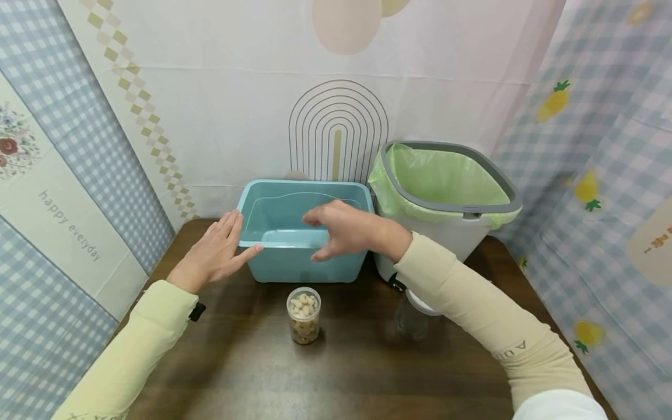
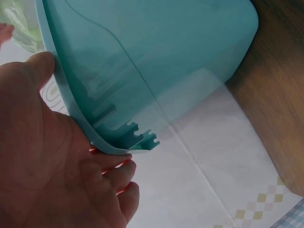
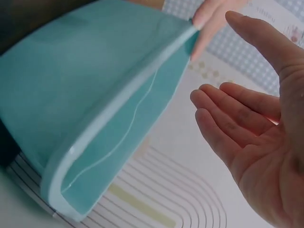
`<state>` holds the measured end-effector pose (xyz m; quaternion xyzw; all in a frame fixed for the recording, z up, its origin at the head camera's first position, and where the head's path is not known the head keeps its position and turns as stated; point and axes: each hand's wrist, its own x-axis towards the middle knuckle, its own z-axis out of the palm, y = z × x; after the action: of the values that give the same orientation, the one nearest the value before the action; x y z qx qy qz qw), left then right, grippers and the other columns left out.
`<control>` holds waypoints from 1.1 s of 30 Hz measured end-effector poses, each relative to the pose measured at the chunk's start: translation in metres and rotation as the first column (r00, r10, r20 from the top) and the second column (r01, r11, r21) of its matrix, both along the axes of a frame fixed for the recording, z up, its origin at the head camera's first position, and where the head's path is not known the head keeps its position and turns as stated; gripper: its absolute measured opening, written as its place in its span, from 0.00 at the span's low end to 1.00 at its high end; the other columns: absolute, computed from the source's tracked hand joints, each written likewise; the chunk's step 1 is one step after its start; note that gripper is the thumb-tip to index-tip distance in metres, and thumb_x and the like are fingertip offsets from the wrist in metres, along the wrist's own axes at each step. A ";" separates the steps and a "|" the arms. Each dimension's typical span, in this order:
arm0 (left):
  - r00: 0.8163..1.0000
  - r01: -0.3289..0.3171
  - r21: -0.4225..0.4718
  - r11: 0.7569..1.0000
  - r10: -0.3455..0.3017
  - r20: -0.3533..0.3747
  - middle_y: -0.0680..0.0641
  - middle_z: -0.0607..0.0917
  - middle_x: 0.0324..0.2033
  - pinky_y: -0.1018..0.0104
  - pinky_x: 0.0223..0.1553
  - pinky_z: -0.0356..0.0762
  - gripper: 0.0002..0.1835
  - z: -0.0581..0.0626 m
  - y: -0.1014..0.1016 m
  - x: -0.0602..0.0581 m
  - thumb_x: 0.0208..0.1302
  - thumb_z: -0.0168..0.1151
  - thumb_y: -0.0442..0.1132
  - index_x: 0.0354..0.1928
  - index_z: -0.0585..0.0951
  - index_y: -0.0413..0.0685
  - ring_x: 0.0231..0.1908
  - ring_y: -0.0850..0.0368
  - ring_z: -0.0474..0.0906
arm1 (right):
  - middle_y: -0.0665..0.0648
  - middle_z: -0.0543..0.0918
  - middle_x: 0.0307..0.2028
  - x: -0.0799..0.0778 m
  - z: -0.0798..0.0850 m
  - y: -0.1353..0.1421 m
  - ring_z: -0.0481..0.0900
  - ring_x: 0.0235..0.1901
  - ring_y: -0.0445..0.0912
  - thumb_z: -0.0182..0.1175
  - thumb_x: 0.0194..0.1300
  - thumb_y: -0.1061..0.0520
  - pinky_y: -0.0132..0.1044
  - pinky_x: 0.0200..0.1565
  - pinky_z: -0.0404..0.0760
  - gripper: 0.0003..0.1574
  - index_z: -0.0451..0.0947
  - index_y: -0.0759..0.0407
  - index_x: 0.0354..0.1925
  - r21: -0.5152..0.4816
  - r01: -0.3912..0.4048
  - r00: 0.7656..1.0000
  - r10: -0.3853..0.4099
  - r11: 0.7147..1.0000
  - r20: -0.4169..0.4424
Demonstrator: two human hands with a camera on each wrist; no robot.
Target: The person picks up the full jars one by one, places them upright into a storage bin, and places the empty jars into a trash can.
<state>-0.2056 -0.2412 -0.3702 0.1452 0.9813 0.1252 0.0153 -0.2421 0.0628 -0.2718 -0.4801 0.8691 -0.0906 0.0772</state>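
A teal plastic bin (image 1: 304, 265) stands against the back wall cloth, its inside bare in the head view. My left hand (image 1: 212, 251) is at the bin's left front corner, fingers straight and together, thumb along the rim (image 2: 71, 102). Over the bin's right half hovers my right hand (image 1: 349, 230), fingers loosely bent, thumb apart, nothing between them. In the right wrist view that hand (image 3: 256, 123) shows a bare palm beside the bin. A clear jar of cashews (image 1: 303, 315) stands upright on the table in front of the bin.
A white trash can (image 1: 441, 233) with a green liner (image 1: 446, 178) and grey rim stands right of the bin. Before it, partly under my right sleeve (image 1: 472, 297), is a clear jar (image 1: 412, 321). All stand on a dark wooden table (image 1: 252, 373), with patterned cloth on three sides.
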 end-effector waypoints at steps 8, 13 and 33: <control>1.000 0.000 0.006 1.000 0.000 -0.001 0.26 0.42 0.83 0.32 0.82 0.41 0.53 0.001 0.000 -0.002 0.82 0.43 0.66 0.82 0.43 0.26 0.83 0.28 0.39 | 0.62 0.83 0.66 0.020 -0.014 0.002 0.83 0.64 0.51 0.78 0.62 0.42 0.47 0.68 0.81 0.48 0.76 0.67 0.70 0.032 -0.059 0.998 0.059 0.998 0.016; 1.000 -0.002 0.003 1.000 0.002 -0.001 0.26 0.42 0.83 0.32 0.82 0.41 0.52 0.001 0.000 -0.002 0.82 0.43 0.66 0.82 0.43 0.26 0.83 0.28 0.39 | 0.62 0.82 0.67 0.027 -0.031 0.005 0.82 0.65 0.52 0.78 0.62 0.42 0.46 0.69 0.80 0.48 0.75 0.67 0.70 0.049 -0.062 0.997 0.059 0.997 0.058; 1.000 -0.004 0.000 1.000 0.004 -0.005 0.26 0.43 0.83 0.33 0.82 0.41 0.52 -0.001 0.000 -0.001 0.82 0.43 0.66 0.82 0.44 0.26 0.83 0.28 0.40 | 0.59 0.84 0.64 0.038 -0.115 0.011 0.83 0.63 0.48 0.79 0.59 0.39 0.40 0.65 0.83 0.51 0.75 0.65 0.70 -0.013 -0.040 0.996 0.041 0.999 0.081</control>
<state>-0.2064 -0.2407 -0.3711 0.1438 0.9816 0.1249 0.0124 -0.2045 0.0734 -0.3869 -0.4941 0.8548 -0.1131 0.1115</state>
